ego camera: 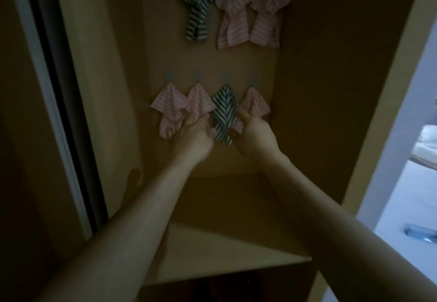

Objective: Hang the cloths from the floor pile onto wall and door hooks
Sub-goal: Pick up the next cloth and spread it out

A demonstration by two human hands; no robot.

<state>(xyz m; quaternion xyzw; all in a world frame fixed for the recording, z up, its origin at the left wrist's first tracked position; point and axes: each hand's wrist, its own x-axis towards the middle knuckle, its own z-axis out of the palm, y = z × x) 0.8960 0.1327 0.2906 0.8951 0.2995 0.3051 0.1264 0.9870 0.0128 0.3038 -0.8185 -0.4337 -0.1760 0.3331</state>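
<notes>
Two rows of striped cloths hang from hooks on a brown panel. The upper row has a dark green cloth (pixel 196 8) and two pink ones (pixel 233 13) (pixel 267 15). The lower row has pink cloths (pixel 166 103) (pixel 199 102) (pixel 255 102) and a green cloth (pixel 223 110) under small round hooks (pixel 224 78). My left hand (pixel 195 133) reaches up to the second pink cloth, fingers on its lower edge. My right hand (pixel 254 133) holds the lower part of the green cloth and a pink fold between thumb and fingers. The floor pile is out of view.
A pale shelf board (pixel 227 261) lies below my arms. A dark door edge with a light frame (pixel 54 112) stands at the left. At the right, an opening shows a lit room with a pale floor (pixel 402 207) and a small bluish object (pixel 421 232).
</notes>
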